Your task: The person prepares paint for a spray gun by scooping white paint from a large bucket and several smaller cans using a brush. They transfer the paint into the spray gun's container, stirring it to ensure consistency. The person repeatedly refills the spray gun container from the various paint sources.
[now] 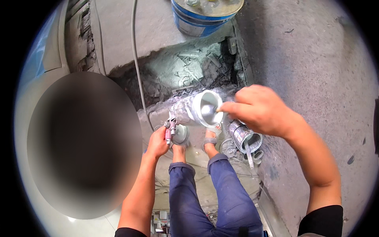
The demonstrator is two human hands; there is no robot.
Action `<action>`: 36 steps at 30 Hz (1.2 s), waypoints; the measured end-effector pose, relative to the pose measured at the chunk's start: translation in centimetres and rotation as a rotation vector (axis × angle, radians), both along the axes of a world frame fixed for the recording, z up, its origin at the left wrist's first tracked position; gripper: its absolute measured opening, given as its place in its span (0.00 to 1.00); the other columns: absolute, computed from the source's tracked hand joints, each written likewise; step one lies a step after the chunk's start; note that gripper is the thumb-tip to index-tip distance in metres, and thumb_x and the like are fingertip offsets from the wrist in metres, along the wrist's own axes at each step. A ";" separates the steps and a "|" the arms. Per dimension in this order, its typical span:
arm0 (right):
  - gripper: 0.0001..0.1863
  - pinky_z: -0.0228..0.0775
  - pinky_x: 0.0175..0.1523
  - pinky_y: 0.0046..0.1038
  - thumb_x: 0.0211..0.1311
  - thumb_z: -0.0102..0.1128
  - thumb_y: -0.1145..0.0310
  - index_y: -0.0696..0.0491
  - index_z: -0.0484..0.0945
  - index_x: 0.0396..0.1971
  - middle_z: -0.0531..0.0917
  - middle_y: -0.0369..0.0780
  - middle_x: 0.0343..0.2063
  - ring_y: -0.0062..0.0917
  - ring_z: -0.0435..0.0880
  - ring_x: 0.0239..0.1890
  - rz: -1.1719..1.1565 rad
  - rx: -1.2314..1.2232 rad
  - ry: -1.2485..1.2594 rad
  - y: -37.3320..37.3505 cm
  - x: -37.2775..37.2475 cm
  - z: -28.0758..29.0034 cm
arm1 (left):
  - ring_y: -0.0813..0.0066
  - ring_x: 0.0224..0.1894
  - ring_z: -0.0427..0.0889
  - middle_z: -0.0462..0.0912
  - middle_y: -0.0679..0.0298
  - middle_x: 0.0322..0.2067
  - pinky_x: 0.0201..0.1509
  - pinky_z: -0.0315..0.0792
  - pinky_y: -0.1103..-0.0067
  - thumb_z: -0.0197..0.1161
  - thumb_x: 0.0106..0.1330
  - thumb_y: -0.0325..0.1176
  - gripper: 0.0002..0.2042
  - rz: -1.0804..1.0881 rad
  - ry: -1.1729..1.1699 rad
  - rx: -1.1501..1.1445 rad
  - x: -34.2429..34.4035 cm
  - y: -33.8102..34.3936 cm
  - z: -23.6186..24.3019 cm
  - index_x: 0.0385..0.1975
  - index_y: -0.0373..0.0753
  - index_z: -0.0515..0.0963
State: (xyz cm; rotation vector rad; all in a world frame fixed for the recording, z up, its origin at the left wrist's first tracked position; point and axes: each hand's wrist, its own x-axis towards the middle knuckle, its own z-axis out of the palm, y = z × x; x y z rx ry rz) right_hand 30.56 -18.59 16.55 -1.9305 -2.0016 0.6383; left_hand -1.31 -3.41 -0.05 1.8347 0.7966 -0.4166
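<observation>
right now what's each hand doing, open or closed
Left hand: closed around the spray gun grip.
Right hand: closed, fingers pinching a thin stick in the gun's paint cup.

At the top centre of the frame stands a blue drum [199, 21] with a pale, dusty lid. Below it, in the upper middle, a broken hollow in the concrete floor [189, 73] is filled with grey rubble. A thin grey hose [135, 59] runs down from the top edge past that hollow. Right of centre a small metal tin [244, 136] stands on the ground with a stick in it. A large blurred patch covers the left.
</observation>
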 end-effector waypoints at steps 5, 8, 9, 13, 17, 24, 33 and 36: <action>0.13 0.67 0.32 0.29 0.49 0.59 0.68 0.51 0.79 0.37 0.72 0.35 0.21 0.27 0.76 0.27 0.007 -0.038 -0.237 -2.0 0.7 0.8 | 0.45 0.36 0.78 0.79 0.46 0.32 0.40 0.71 0.65 0.53 0.62 0.28 0.09 0.030 -0.035 0.058 0.0 -0.5 -0.2 0.40 0.35 0.74; 0.12 0.68 0.30 0.31 0.48 0.58 0.68 0.51 0.79 0.35 0.72 0.35 0.20 0.28 0.76 0.25 -0.096 -0.076 -0.054 -3.4 -1.3 1.5 | 0.44 0.37 0.78 0.80 0.46 0.34 0.41 0.72 0.65 0.51 0.63 0.27 0.12 0.004 -0.034 0.092 -0.3 -0.4 -0.9 0.44 0.36 0.75; 0.11 0.68 0.30 0.32 0.48 0.58 0.68 0.52 0.79 0.34 0.72 0.35 0.19 0.29 0.76 0.25 -0.142 -0.068 0.026 -3.1 -1.7 1.9 | 0.44 0.37 0.78 0.80 0.46 0.34 0.41 0.72 0.65 0.51 0.63 0.27 0.12 -0.019 -0.020 0.106 -0.5 -0.4 -1.1 0.45 0.36 0.75; 0.08 0.68 0.28 0.33 0.52 0.62 0.68 0.52 0.78 0.33 0.71 0.37 0.18 0.32 0.77 0.23 -0.218 0.053 -0.198 -1.8 0.1 0.7 | 0.45 0.36 0.78 0.80 0.47 0.32 0.40 0.72 0.64 0.50 0.63 0.27 0.11 0.012 -0.060 0.112 0.0 -1.0 -0.9 0.44 0.36 0.75; 0.07 0.72 0.29 0.34 0.54 0.61 0.69 0.53 0.78 0.33 0.77 0.40 0.22 0.34 0.79 0.24 -0.243 -0.158 0.089 -4.3 -1.6 0.6 | 0.45 0.38 0.78 0.80 0.49 0.34 0.43 0.71 0.63 0.52 0.60 0.26 0.13 -0.013 -0.061 0.152 -0.4 -0.8 -1.3 0.44 0.39 0.76; 0.07 0.73 0.29 0.35 0.60 0.61 0.67 0.53 0.79 0.34 0.78 0.40 0.20 0.37 0.80 0.25 -0.361 -0.075 -0.013 -4.7 -0.2 -0.3 | 0.46 0.40 0.77 0.80 0.50 0.35 0.44 0.71 0.62 0.54 0.59 0.27 0.14 0.048 -0.048 0.150 -0.2 -1.5 -1.3 0.45 0.41 0.76; 0.11 0.71 0.29 0.18 0.62 0.64 0.70 0.59 0.80 0.42 0.81 0.34 0.25 0.12 0.77 0.25 -1.308 0.089 0.830 -6.1 -2.9 -0.2 | 0.66 0.29 0.76 0.78 0.53 0.27 0.37 0.71 0.72 0.55 0.65 0.31 0.09 0.090 0.161 0.040 0.6 -1.6 -1.5 0.41 0.35 0.73; 0.09 0.71 0.31 0.16 0.62 0.65 0.71 0.59 0.80 0.39 0.81 0.33 0.26 0.12 0.77 0.26 -1.409 0.340 0.818 -5.1 -4.1 -1.6 | 0.73 0.31 0.76 0.79 0.60 0.27 0.37 0.71 0.73 0.58 0.64 0.31 0.09 0.134 0.171 -0.040 0.8 -2.3 -1.7 0.41 0.35 0.73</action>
